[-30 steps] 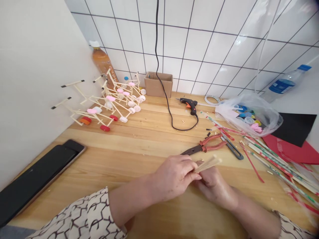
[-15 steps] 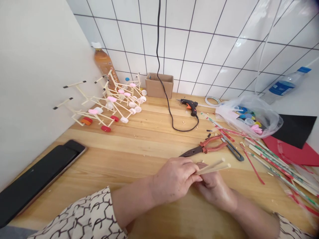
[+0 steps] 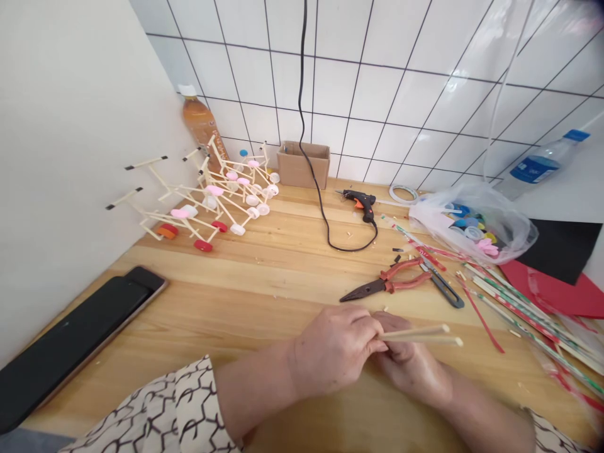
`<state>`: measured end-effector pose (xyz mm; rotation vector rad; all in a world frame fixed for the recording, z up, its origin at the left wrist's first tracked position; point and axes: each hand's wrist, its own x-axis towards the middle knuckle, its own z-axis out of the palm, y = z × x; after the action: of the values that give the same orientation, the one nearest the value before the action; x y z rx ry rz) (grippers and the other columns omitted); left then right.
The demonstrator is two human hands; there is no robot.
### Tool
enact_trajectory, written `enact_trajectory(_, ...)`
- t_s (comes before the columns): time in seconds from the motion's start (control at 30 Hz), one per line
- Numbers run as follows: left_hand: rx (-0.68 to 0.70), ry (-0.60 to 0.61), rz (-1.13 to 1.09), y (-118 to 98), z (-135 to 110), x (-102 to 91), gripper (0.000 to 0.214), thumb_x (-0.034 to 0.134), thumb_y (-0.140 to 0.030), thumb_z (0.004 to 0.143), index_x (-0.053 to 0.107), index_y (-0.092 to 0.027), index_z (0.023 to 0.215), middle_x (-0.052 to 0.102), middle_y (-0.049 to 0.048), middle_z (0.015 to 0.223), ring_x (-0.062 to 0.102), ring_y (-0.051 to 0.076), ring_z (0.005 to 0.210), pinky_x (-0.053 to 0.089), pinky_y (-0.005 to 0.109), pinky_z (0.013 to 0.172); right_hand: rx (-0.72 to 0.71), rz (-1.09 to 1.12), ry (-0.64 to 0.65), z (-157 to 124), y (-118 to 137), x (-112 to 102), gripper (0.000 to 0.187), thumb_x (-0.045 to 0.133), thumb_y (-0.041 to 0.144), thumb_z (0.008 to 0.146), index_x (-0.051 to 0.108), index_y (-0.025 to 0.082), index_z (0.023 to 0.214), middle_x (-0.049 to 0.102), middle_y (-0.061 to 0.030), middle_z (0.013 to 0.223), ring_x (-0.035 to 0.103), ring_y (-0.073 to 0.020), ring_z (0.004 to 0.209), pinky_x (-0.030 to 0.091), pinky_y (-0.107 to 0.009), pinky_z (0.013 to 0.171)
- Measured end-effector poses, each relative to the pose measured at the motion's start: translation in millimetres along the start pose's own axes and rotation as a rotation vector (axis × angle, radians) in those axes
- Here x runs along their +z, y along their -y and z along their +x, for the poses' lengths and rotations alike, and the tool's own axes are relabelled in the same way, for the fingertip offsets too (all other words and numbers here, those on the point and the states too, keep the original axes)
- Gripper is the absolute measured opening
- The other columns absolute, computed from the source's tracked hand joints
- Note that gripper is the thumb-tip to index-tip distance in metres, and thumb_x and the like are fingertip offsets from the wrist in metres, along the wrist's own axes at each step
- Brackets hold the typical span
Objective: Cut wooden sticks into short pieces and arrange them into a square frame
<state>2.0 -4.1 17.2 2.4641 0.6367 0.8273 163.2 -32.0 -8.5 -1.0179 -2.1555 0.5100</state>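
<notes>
Two pale wooden chopsticks (image 3: 419, 335) stick out to the right from between my hands, slightly spread at their tips. My left hand (image 3: 337, 346) is closed, its thumb and fingers pinching them near the hidden ends. My right hand (image 3: 410, 365) is curled closed against the left, with the chopsticks passing over it; its fingertips are partly hidden. Just beyond my hands lie long-nose pliers (image 3: 396, 280) with orange-red handles and a grey utility knife (image 3: 446, 289).
Small stick-built models (image 3: 189, 207) with bottle-cap wheels stand at left, near a tea bottle (image 3: 202, 119). A cardboard box (image 3: 304, 165), glue gun (image 3: 361, 202), tape roll (image 3: 403, 193), bag of caps (image 3: 472, 220), wrapped sticks (image 3: 533, 308) and phone (image 3: 80, 343) lie around.
The chopsticks have swung from pointing up and right to nearly level, reaching farther right. My hands stay together, and the whole view has shifted slightly.
</notes>
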Motion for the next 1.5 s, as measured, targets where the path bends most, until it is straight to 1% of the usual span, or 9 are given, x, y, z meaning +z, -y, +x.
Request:
enact_trajectory(0.13, 0.025, 0.043, 0.052, 1, 0, 2.6, 0.027, 0.037, -0.022, 0.092, 0.058, -0.011, 0.077, 0.06, 0.0042, 0.071, 0.053, 0.013, 0.068, 0.046, 0.025, 0.066, 0.05, 0.01, 0.0, -4, -2, 2, 0.021, 0.045, 0.009, 0.08, 0.044, 0.02, 0.063, 0.054, -0.0001, 0.059, 0.049, -0.0118, 0.053, 0.04, -0.024, 0.051)
enact_trajectory(0.33, 0.018, -0.005, 0.039, 1, -1, 2.8, 0.027, 0.039, -0.022, 0.091, 0.056, -0.012, 0.072, 0.058, 0.0036, 0.068, 0.053, 0.012, 0.066, 0.045, 0.022, 0.063, 0.016, -0.017, 0.01, -1, 2, -1, 0.023, 0.043, 0.007, 0.08, 0.047, 0.019, 0.061, 0.055, -0.0009, 0.058, 0.052, -0.0124, 0.055, 0.04, -0.024, 0.052)
enact_trajectory(0.43, 0.028, 0.017, 0.046, 1, -1, 2.2, 0.028, 0.037, -0.022, 0.092, 0.057, -0.012, 0.074, 0.059, 0.0044, 0.07, 0.053, 0.013, 0.066, 0.046, 0.023, 0.064, 0.031, -0.042, 0.019, 0, 4, -3, 0.021, 0.044, 0.007, 0.078, 0.048, 0.019, 0.062, 0.055, -0.0006, 0.057, 0.051, -0.0125, 0.053, 0.04, -0.024, 0.051)
enact_trajectory(0.67, 0.021, -0.019, 0.022, 2, 0, 3.3, 0.029, 0.037, -0.02, 0.092, 0.054, -0.012, 0.069, 0.058, 0.0034, 0.065, 0.053, 0.013, 0.065, 0.045, 0.023, 0.062, 0.049, 0.105, 0.023, 4, 5, 0, 0.021, 0.043, 0.004, 0.078, 0.051, 0.018, 0.065, 0.056, -0.0015, 0.064, 0.054, -0.012, 0.059, 0.043, -0.022, 0.053)
enact_trajectory(0.97, 0.039, -0.005, 0.068, 1, -1, 3.6, 0.028, 0.039, -0.023, 0.091, 0.054, -0.012, 0.07, 0.056, 0.0036, 0.066, 0.052, 0.013, 0.062, 0.045, 0.024, 0.06, 0.028, 0.066, 0.037, 0, 3, -1, 0.022, 0.043, 0.005, 0.08, 0.048, 0.019, 0.063, 0.055, -0.0013, 0.062, 0.052, -0.0116, 0.057, 0.041, -0.023, 0.051)
enact_trajectory(1.1, 0.013, -0.042, 0.015, 4, -2, 4.9, 0.028, 0.04, -0.022, 0.09, 0.054, -0.012, 0.069, 0.057, 0.0043, 0.066, 0.052, 0.013, 0.062, 0.045, 0.023, 0.059, 0.022, 0.051, 0.027, 0, 2, -1, 0.022, 0.041, 0.004, 0.08, 0.049, 0.019, 0.066, 0.056, -0.0015, 0.064, 0.053, -0.0122, 0.059, 0.042, -0.022, 0.053)
enact_trajectory(1.2, -0.005, -0.071, -0.097, 8, -2, 6.7, 0.025, 0.041, -0.02, 0.089, 0.056, -0.011, 0.071, 0.06, 0.0053, 0.068, 0.055, 0.013, 0.066, 0.047, 0.023, 0.062, 0.046, 0.03, 0.043, 1, 2, -2, 0.022, 0.041, 0.006, 0.082, 0.05, 0.019, 0.067, 0.056, -0.0018, 0.062, 0.053, -0.0132, 0.059, 0.042, -0.024, 0.054)
enact_trajectory(1.33, -0.11, -0.145, -0.285, 10, -1, 5.9, 0.018, 0.047, -0.019, 0.086, 0.06, -0.012, 0.074, 0.063, 0.0053, 0.07, 0.057, 0.013, 0.067, 0.048, 0.023, 0.064, 0.109, 0.03, 0.053, 2, 0, -6, 0.019, 0.044, 0.011, 0.085, 0.052, 0.019, 0.07, 0.055, -0.0014, 0.062, 0.052, -0.0134, 0.058, 0.042, -0.025, 0.054)
enact_trajectory(1.5, -0.413, -0.245, -0.562, 8, 3, -1.4, 0.011, 0.057, -0.018, 0.078, 0.064, -0.013, 0.072, 0.063, 0.0027, 0.067, 0.057, 0.012, 0.062, 0.046, 0.021, 0.059, 0.204, 0.13, 0.052, 3, 0, -10, 0.013, 0.049, 0.019, 0.086, 0.058, 0.019, 0.078, 0.058, -0.0037, 0.072, 0.055, -0.015, 0.068, 0.045, -0.025, 0.06)
